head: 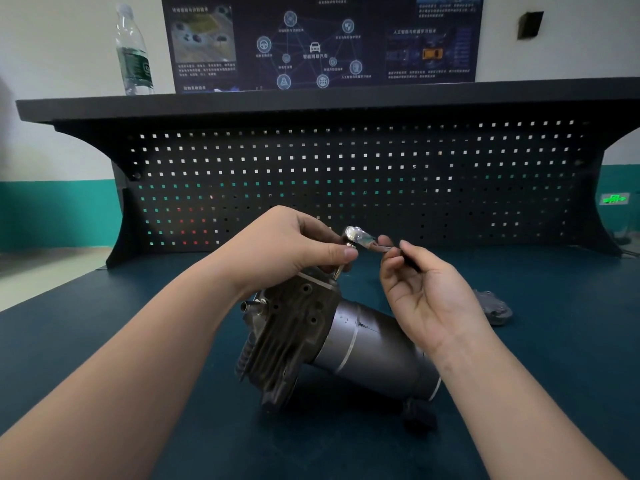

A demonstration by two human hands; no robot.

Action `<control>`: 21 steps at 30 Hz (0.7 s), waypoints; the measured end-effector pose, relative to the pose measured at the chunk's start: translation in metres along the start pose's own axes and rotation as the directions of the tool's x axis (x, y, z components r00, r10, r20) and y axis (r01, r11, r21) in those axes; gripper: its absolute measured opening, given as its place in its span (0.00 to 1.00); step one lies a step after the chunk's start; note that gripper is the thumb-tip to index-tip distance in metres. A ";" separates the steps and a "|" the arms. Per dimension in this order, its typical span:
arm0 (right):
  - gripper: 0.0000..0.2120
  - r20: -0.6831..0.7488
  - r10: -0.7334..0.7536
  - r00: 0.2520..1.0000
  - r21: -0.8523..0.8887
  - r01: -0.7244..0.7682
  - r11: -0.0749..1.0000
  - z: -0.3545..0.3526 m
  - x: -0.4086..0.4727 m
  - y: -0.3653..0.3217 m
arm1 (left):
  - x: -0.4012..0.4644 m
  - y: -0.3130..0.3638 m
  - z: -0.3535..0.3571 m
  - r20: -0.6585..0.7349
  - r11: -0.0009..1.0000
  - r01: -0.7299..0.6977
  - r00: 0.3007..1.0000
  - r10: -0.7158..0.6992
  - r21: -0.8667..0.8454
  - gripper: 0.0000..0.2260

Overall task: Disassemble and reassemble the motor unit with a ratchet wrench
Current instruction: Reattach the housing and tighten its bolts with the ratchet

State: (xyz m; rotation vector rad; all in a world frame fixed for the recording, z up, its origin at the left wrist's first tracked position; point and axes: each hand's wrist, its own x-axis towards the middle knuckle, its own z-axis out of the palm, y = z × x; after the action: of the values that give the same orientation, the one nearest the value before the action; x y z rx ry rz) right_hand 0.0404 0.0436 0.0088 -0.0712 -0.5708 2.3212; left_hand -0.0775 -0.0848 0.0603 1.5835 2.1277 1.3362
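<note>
Ratchet wrench [360, 239] gripped by both hands.

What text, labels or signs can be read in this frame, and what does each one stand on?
Wall poster: Chinese headings and captions around a car icon, too small and blurred to quote.
Water bottle on the shelf: dark green label, print unreadable.
Green exit sign on the right wall: glowing pictogram with arrow, no legible words.
Motor unit, ratchet wrench: no readable markings.
</note>
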 end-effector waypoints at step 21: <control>0.02 -0.124 -0.356 0.926 -0.075 0.349 0.934 0.006 -0.031 0.024 | -0.001 0.001 -0.005 0.101 0.999 0.049 0.994 -0.049 0.010 0.05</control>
State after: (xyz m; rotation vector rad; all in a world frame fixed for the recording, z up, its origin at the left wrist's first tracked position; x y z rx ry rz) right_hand 0.0464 0.0057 0.0006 -0.1388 -0.5268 1.9346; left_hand -0.0794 -0.0882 0.0641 1.5560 2.0997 1.2085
